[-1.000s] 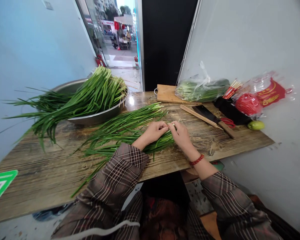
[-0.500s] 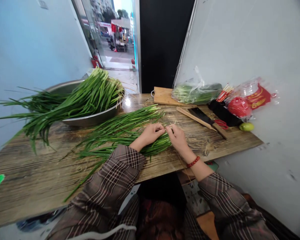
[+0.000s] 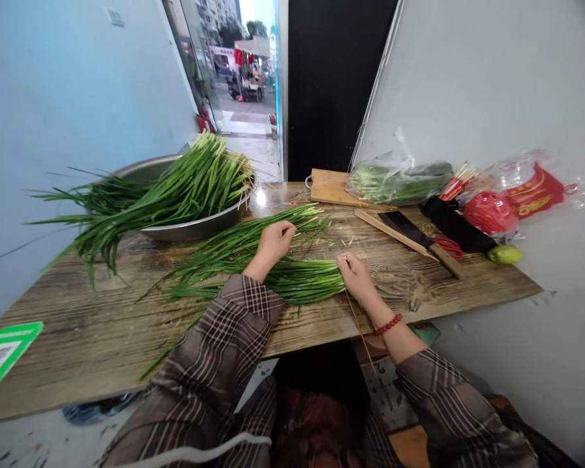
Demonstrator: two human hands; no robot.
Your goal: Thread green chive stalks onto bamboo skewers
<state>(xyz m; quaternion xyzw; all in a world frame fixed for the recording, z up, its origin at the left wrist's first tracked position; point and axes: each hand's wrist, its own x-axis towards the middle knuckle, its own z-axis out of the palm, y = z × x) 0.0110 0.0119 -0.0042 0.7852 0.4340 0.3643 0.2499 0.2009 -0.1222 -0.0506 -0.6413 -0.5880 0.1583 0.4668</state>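
Note:
My left hand [image 3: 273, 246] is curled closed over the far pile of garlic chives [image 3: 238, 235]; whether a stalk is between its fingertips I cannot make out. My right hand [image 3: 359, 281] pinches the pale ends of a nearer row of garlic chives [image 3: 305, 281], which lies flat on the wooden table [image 3: 102, 344]. A thin bamboo skewer [image 3: 359, 330] sticks out below my right hand and hangs past the table's front edge. Its upper part is hidden by the hand and the stalks.
At the left a metal basin [image 3: 190, 230] holds a large heap of chives [image 3: 185, 182]. To the right lie loose skewers [image 3: 394, 234], a cleaver [image 3: 419, 240], a cutting board [image 3: 329, 187], bagged greens [image 3: 394, 182], red string [image 3: 490, 211] and a yellow-green fruit [image 3: 504, 254].
My left hand has moved left and away from the right hand, over the far pile. My right hand stays at the chive ends. The whole view has shifted slightly.

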